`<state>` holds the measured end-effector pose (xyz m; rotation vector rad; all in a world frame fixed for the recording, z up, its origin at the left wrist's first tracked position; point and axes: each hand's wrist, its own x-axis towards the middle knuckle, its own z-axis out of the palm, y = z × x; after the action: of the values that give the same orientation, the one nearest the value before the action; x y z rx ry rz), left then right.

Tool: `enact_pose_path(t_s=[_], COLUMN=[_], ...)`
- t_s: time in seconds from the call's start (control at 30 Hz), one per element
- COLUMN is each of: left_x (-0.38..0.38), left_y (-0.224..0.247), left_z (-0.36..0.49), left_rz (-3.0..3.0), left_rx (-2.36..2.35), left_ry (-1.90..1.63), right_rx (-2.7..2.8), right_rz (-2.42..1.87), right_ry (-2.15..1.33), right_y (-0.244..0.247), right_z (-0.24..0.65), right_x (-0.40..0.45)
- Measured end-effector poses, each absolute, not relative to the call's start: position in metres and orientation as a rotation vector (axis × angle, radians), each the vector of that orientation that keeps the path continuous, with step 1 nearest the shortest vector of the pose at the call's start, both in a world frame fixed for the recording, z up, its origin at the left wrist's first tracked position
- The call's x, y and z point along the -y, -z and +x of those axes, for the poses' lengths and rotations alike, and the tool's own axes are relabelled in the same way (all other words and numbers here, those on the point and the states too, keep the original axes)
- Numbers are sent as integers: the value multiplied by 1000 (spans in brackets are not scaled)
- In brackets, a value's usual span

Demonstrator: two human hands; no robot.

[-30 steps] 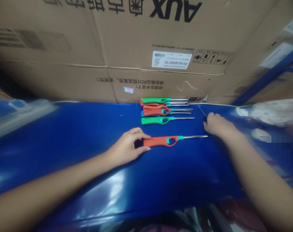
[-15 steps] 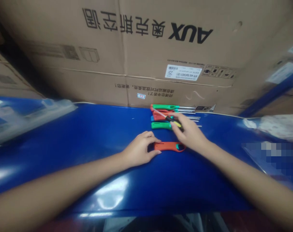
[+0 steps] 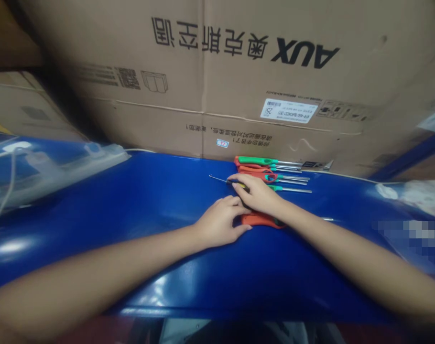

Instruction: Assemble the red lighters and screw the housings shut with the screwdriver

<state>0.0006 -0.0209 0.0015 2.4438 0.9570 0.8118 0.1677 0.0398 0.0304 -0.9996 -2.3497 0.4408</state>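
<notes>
An orange long-necked lighter [image 3: 261, 220] lies on the blue tabletop, its metal tip showing past my right forearm. My left hand [image 3: 224, 220] is closed on its handle's left end, with thumb below and fingers above. My right hand [image 3: 255, 191] grips a hook pick [image 3: 219, 178] by its black-and-yellow handle, just above the orange lighter. The thin metal shaft points left and looks bent at the tip. Behind my right hand, several green and red long-necked lighters [image 3: 256, 161] lie stacked, metal necks to the right; my right hand partly hides the nearest green one.
A large cardboard box [image 3: 232, 76] stands along the back of the blue tabletop [image 3: 160, 196]. Clear plastic wrapping [image 3: 77, 165] and a white cable [image 3: 10, 186] are at the left. A pale plastic bag [image 3: 421, 197] lies at the right, by a blue post.
My right hand has moved left and slightly down with the hook pick, toward my left hand. The pick's shaft has swung lower and points left. My left hand stays on the orange lighter.
</notes>
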Motion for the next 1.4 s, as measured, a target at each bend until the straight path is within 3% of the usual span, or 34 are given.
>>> enact_pose_path(t_s=[0.23,0.47,0.93,1.4], left_x=[22,29,33,30], left_y=[-4,-9,-7,-11], left_z=[0,2,9,11], left_rz=[2465,2530,2388,2148], left_rx=[-903,-831,-874,-779], left_ry=[-778,-723,-732,-1039], right_rx=[1819,1070,946,863], right_rz=[-1088,-1060,-1018,-898], right_ry=[-562,-981,-1357,-1420], right_y=[-61,-77,-52,-41], right_z=[195,251,246,241], right_x=[-17,1,15,13])
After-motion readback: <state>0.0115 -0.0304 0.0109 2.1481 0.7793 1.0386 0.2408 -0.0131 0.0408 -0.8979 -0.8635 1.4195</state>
